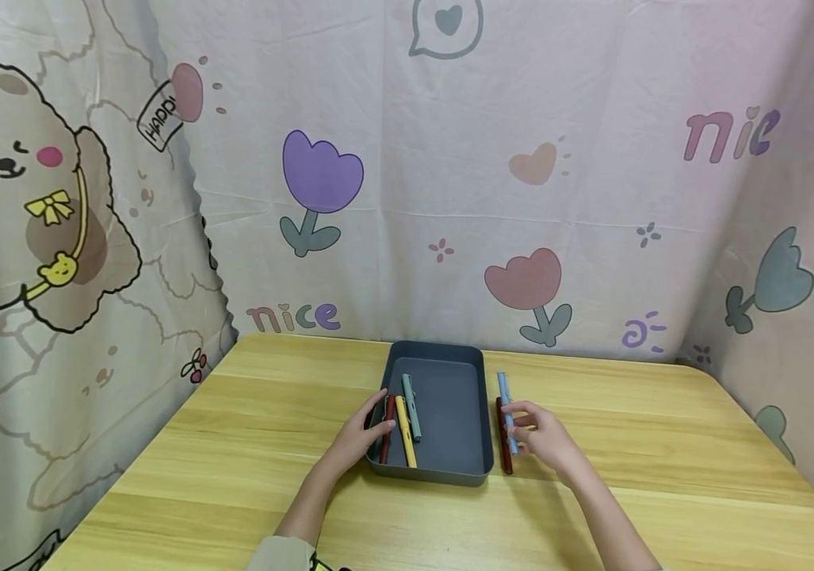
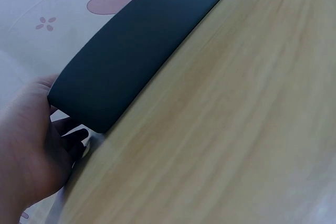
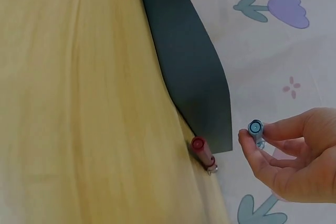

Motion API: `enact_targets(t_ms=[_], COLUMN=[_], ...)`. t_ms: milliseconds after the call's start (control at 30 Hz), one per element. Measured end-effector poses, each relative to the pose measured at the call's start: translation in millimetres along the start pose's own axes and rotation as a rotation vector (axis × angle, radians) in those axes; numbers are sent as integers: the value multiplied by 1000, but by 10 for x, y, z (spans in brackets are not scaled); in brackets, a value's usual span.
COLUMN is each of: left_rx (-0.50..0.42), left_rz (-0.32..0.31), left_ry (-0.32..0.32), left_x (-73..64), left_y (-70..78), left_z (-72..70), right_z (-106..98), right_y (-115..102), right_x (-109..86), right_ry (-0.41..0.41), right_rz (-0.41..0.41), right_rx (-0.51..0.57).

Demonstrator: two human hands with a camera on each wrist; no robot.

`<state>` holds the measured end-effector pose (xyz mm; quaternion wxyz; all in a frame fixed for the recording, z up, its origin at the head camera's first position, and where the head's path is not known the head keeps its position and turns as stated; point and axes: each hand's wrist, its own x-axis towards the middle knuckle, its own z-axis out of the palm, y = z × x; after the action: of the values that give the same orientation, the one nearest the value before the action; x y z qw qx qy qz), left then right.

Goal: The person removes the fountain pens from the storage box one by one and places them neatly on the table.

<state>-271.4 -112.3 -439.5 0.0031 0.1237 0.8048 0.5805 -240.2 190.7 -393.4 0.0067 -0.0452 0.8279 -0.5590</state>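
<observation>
Blue pen (image 1: 505,392) right of centre, lower half of head frame; fingers of the right hand (image 1: 545,436), the nearer hand, pinch it. Long axis roughly up-down in frame, top leaning slightly left, near parallel to the long side of the tray (image 1: 452,412). Tray is just left of those fingers, right wall in between. Red pen (image 1: 502,436) lies on surface (image 1: 663,444) beside that wall. Left hand (image 1: 353,440) grips tray's left rim.

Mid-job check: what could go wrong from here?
The right hand pinches the blue pen with its fingertips, so it might slip. The loose dark red pen beside the tray could roll if bumped. The left hand holds the tray's left edge; a tug might shift the pens inside.
</observation>
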Motion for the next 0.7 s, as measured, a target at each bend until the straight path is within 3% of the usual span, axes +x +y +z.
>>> enact_targets(t_ms=[167,433,700], left_rx=[17,23,4], left_rz=[-1,0,4], left_ry=[4,9,-10], left_x=[79,83,-81], left_y=[-174,-184,184], left_z=[15,16,-15], right_z=[-28,-77,-121], right_y=[55,137,236], right_x=[1,3,26], right_ry=[2,-15,-15], right_rz=[10,20,40], right_rx=[22,39,37])
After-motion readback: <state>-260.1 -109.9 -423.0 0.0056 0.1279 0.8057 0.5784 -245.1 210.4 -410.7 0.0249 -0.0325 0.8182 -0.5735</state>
